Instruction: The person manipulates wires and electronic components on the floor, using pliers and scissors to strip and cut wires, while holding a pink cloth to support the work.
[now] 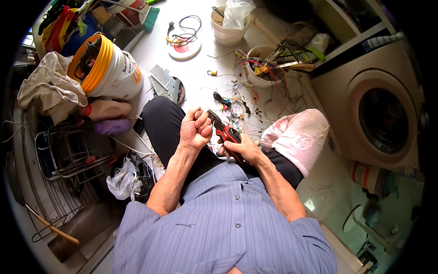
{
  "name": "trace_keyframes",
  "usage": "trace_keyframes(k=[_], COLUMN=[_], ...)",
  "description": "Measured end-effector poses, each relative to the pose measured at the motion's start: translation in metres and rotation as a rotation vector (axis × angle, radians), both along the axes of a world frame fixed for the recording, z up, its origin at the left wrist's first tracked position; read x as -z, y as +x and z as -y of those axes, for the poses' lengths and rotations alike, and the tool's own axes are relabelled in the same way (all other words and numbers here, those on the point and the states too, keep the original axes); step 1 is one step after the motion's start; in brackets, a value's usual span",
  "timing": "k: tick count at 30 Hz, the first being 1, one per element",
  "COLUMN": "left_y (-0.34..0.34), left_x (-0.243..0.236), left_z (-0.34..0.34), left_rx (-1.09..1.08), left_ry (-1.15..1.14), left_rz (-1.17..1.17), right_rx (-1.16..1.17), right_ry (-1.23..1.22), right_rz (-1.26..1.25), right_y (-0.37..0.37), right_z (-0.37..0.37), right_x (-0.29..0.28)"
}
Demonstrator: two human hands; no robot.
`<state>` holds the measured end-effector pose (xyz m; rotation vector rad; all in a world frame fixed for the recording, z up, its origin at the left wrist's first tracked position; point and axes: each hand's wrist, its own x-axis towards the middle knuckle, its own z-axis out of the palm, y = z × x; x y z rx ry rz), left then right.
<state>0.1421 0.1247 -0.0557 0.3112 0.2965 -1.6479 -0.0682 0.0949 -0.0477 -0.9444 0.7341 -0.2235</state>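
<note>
My right hand [246, 148] is wrapped round the red-and-black handles of a pair of pliers [228, 133]. The tool's dark jaws point up and left, close beside my left hand [196, 129]. That hand is closed in a pinch; whatever its fingers hold is too small or too hidden to name. Both hands are above my lap, between my knees. A pink towel [299, 137] lies over my right knee. Past my hands, many loose wires and small parts [239, 102] are scattered on the white floor, with a black cable [222, 99] among them.
Far right stands a white bucket [255, 73] bristling with wires; another bucket [228, 34] holds a plastic bag. A yellow-rimmed white bucket [123, 75] and a wire rack [73, 155] are at left. A washing machine [337, 109] stands at right.
</note>
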Motion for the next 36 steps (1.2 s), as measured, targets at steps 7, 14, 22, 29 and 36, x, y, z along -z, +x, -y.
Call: trace_keyframes(k=[7,14,22,29,36], left_y=[0.0,0.025,0.064,0.081,0.086], left_x=[0.0,-0.019,-0.054,-0.03,-0.048], left_z=[-0.001,0.033,0.114,0.158,0.171], left_rx=[0.016,-0.022,0.0,0.091,0.046], left_ry=[0.006,0.142,0.06,0.023,0.057], left_rz=[0.053,0.329,0.594,0.701,0.674], right_rx=[-0.014,-0.139,0.091,0.262,-0.032], right_ry=[-0.122,-0.179,0.182,0.112,-0.373], right_rz=[-0.108,-0.213,0.051,-0.643,-1.255], right_y=[-0.002,-0.001,-0.005,0.017,0.009], right_z=[-0.005,0.007,0.032,0.068,0.062], right_x=[0.013,-0.009,0.024,0.151,0.262])
